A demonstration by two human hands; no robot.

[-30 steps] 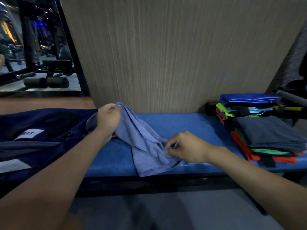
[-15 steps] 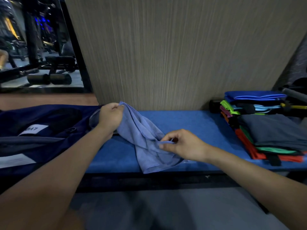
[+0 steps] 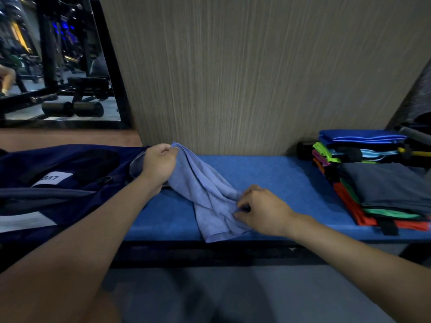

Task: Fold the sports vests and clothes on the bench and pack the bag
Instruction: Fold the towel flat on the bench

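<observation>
A light blue garment (image 3: 210,194) drapes across the blue padded bench (image 3: 268,178), its lower edge reaching the bench's front edge. My left hand (image 3: 159,164) grips its upper end, raised above the bench beside the bag. My right hand (image 3: 261,210) pinches a fold at the garment's lower right, low on the bench. A dark navy bag (image 3: 58,180) with white labels lies open at the left end of the bench. Folded clothes (image 3: 377,183) in several colours are stacked at the right end.
A ribbed beige wall panel (image 3: 245,78) rises directly behind the bench. A black-framed mirror (image 3: 58,66) at the upper left reflects gym equipment. Grey floor (image 3: 233,294) lies in front of the bench. A dark bar with a yellow part (image 3: 417,152) lies behind the stack.
My right hand has shifted its pinch slightly along the garment's lower fold. My left hand stays raised with the upper end.
</observation>
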